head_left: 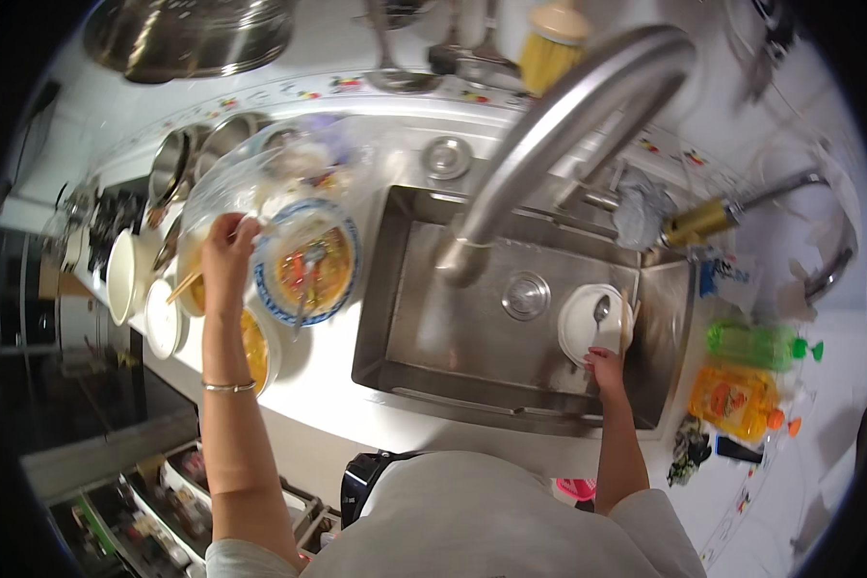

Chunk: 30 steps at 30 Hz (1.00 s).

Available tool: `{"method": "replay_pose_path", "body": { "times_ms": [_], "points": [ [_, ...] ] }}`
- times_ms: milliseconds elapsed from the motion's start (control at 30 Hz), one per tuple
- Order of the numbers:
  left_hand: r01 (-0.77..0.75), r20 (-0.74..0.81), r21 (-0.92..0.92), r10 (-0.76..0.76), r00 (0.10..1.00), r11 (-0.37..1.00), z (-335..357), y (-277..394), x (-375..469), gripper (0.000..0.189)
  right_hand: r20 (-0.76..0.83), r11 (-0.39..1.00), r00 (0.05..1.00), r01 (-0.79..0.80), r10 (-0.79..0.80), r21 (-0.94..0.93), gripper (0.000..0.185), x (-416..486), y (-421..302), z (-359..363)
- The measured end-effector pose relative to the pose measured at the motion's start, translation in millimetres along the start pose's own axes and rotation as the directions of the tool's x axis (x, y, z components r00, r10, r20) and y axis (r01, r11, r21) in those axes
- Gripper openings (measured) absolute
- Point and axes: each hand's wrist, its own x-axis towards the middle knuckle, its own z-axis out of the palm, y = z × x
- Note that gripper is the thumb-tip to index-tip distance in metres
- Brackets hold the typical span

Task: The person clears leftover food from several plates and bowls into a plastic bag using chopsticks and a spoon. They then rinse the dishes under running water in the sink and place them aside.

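Note:
My left hand (230, 246) is raised over the left counter, fingertips pinched on the rim of a clear plastic bag (224, 189). Beside it stands a blue-rimmed bowl (347, 289) of reddish soup with a metal spoon (308, 282) in it. Under my forearm is a bowl of yellow food (255, 350), partly hidden. Wooden chopsticks (182, 287) pass behind my wrist. Down in the sink (462, 339), my right hand (605, 367) grips the near rim of a white bowl (576, 325). A metal spoon (602, 309) lies inside that bowl.
A large curved faucet (549, 137) arches over the sink. Bottles of green liquid (751, 345) and orange liquid (733, 401) lie at the right. White bowls (123, 278) and pots (170, 166) stand left. Ladles (403, 79) hang on the back wall.

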Motion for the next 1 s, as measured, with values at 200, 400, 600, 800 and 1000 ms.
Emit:
{"method": "replay_pose_path", "body": {
  "times_ms": [200,400,600,800,1000],
  "points": [
    [0.234,0.135,-0.58,-0.192,0.972,0.78,-5.2,26.7,-40.1,0.011,0.362,0.987,0.922,0.161,-0.139,-0.03,0.023,-74.0,-69.3,91.2],
    [0.272,0.223,-0.884,-0.168,0.96,0.38,-11.6,17.3,-79.2,0.009,0.595,0.953,0.789,0.278,-0.154,-0.123,0.025,-140.4,-129.5,186.9],
    [0.485,0.434,-0.852,-0.252,0.865,0.197,-15.1,7.1,-110.5,0.006,0.708,0.94,0.695,0.31,-0.125,-0.138,0.033,-194.5,-159.6,259.4],
    [0.628,0.566,-0.768,-0.325,0.757,0.126,-49.7,-27.8,-123.1,0.007,0.665,0.993,0.738,0.108,-0.114,0.049,0.053,-216.0,-175.7,316.2],
    [0.697,0.6,-0.671,-0.367,0.71,0.251,-80.6,-56.6,-123.5,0.011,0.716,0.917,0.676,-0.153,-0.174,0.368,0.058,-183.7,-181.4,358.0]
  ]
}}
